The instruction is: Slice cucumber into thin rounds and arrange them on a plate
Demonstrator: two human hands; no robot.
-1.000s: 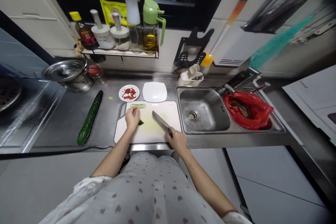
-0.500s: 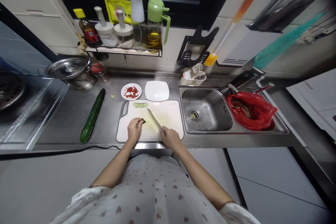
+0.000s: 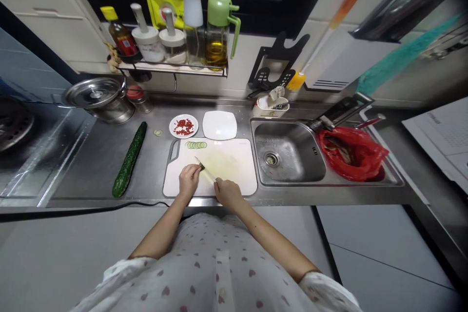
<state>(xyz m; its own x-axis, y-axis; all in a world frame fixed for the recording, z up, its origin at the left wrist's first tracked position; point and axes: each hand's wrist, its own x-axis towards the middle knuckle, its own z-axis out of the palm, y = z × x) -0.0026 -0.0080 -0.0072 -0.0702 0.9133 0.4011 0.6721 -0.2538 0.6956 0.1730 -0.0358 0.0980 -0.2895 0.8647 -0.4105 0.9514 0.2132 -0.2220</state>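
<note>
My left hand [image 3: 189, 178] is closed on a small dark green cucumber piece [image 3: 202, 167], pressed to the white cutting board [image 3: 241, 186]. Most of the piece is hidden under my fingers. In my right hand [image 3: 228, 193] is the handle of a kitchen knife [image 3: 208, 173], its blade slanting up and left, right beside the cucumber piece. Whether the edge touches the piece I cannot tell. A row of thin cucumber slices [image 3: 196, 145] lies overlapping along the board's far edge. To the left of the board, a long whole cucumber [image 3: 129, 161] rests on the steel counter.
Behind the board stand a plate of chopped red pieces [image 3: 184, 126] and a white square plate [image 3: 220, 125]. A sink [image 3: 288, 153] and a red plastic bag [image 3: 353, 156] are on the right. A lidded pot [image 3: 98, 100] stands at back left, near a shelf of condiments [image 3: 171, 67].
My right hand has moved left with the knife, bringing the blade from the middle of the board to the cucumber piece. My left hand stays nearly in place.
</note>
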